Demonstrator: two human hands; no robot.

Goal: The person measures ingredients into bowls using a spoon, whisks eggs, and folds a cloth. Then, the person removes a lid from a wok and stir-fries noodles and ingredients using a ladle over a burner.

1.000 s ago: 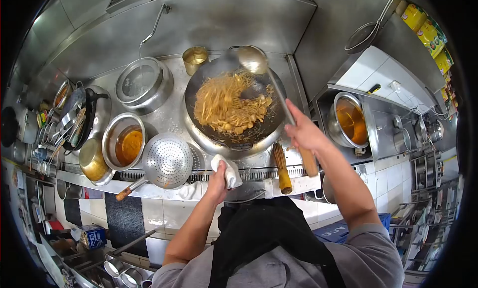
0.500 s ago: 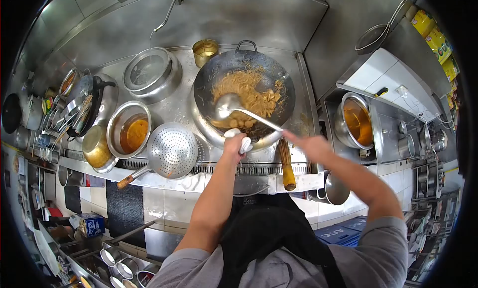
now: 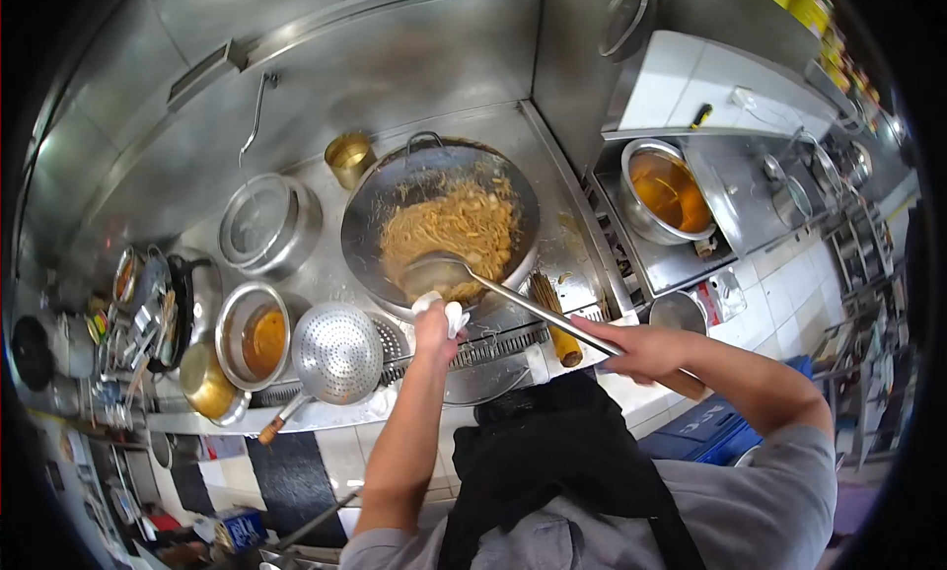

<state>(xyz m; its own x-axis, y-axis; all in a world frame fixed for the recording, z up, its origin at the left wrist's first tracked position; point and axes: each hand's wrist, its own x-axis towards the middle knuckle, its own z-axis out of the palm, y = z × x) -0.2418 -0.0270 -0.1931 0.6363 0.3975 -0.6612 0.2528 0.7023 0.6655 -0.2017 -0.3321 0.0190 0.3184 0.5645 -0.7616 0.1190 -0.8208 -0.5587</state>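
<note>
A dark wok (image 3: 363, 230) sits on the stove, with a heap of brown, shredded food that looks like noodles (image 3: 449, 220) inside. My left hand (image 3: 432, 335) is closed on a folded white cloth (image 3: 456, 320) at the wok's near rim; whether a handle lies under the cloth is hidden. In my right hand (image 3: 641, 351) is the long handle of a metal ladle (image 3: 523, 301), fingers wrapped round it. The ladle's bowl rests in the near part of the food. A bamboo brush (image 3: 565, 345) lies between the wok and my right hand.
To the left stand a perforated strainer (image 3: 338, 353), a steel bowl of orange liquid (image 3: 229, 348) and a lidded pot (image 3: 296, 225). A brass-coloured tin (image 3: 349, 160) is behind the wok. Another pot of orange liquid (image 3: 636, 200) stands at right.
The view has turned, shifting the wok left and lower in view. My right hand has come nearer my body, and the ladle's bowl now sits lower in the food. My left hand keeps its grip.
</note>
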